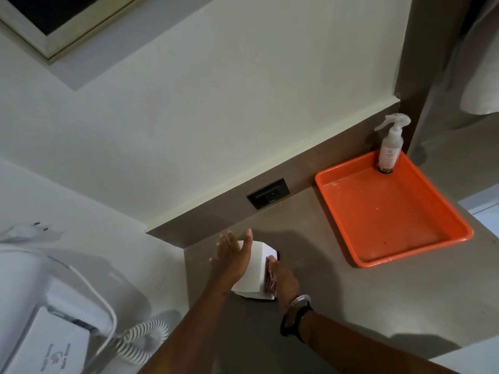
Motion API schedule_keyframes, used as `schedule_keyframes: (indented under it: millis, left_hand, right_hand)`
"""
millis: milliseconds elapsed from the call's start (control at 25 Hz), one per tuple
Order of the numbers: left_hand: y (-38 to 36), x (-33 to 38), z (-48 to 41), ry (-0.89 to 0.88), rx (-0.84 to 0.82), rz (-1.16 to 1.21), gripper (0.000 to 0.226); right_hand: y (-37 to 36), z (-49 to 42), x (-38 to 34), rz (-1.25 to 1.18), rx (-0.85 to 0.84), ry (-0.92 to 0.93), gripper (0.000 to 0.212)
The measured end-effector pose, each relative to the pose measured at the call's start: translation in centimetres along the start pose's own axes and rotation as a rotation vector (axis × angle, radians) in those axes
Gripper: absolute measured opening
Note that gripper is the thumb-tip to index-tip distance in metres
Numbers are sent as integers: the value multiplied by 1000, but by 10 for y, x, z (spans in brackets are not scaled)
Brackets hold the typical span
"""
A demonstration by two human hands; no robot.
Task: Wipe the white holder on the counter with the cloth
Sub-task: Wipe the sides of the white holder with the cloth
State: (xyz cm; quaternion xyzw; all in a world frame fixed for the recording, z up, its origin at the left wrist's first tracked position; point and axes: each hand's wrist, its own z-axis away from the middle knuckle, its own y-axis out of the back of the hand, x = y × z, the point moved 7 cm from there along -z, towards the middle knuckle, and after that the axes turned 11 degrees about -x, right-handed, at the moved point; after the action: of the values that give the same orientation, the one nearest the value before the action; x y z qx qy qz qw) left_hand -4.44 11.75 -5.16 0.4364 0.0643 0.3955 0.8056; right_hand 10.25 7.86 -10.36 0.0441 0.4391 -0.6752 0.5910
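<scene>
The white holder [256,268], a faceted white box, stands on the grey counter [337,306] near its back left corner. My left hand [232,260] lies flat against the holder's left and top side with fingers spread. My right hand [285,282] presses a folded pinkish cloth [270,279] against the holder's right face. The cloth shows only as a narrow strip between my fingers and the holder. A bangle and a dark band sit on my right wrist.
An orange tray [421,255] sits at the counter's back right, with a spray bottle [390,144] in its far corner. A black wall socket [268,194] is in the backsplash. A white wall-mounted hair dryer [46,314] with coiled cord [143,341] hangs at left.
</scene>
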Motion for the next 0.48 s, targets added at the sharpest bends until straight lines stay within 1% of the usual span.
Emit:
schedule_keyframes:
  millis: [40, 80, 160, 240, 280, 320, 360, 400, 440, 480]
  left_hand:
    - [0, 0, -1, 6, -14, 11, 92]
    - [1, 0, -2, 6, -38, 33, 90]
    - [3, 1, -4, 2, -65, 95, 94]
    - [6, 0, -3, -6, -102, 187, 110]
    - [7, -1, -1, -10, -114, 225, 122]
    - [8, -1, 0, -22, -126, 219, 126]
    - [8, 1, 5, -36, -131, 213, 119]
    - [8, 3, 8, -70, -128, 222, 108]
    - [8, 4, 12, -90, -108, 265, 103]
    - [12, 7, 17, -131, -79, 303, 105]
  right_hand:
    - [-2, 1, -2, 51, 9, 21, 31]
    - [-5, 3, -1, 82, 18, 25, 34]
    - [-7, 11, -7, 51, 16, 26, 35]
    - [-8, 26, -18, -249, -172, -118, 36]
    - [0, 24, -29, -305, -174, -149, 39]
    - [8, 19, -37, -326, -168, -140, 42]
    - [20, 20, -50, -306, -164, -86, 47]
    - [31, 20, -58, -363, -215, -64, 54]
    - [40, 11, -59, -441, -258, -88, 60]
    - [47, 4, -62, -484, -267, -86, 64]
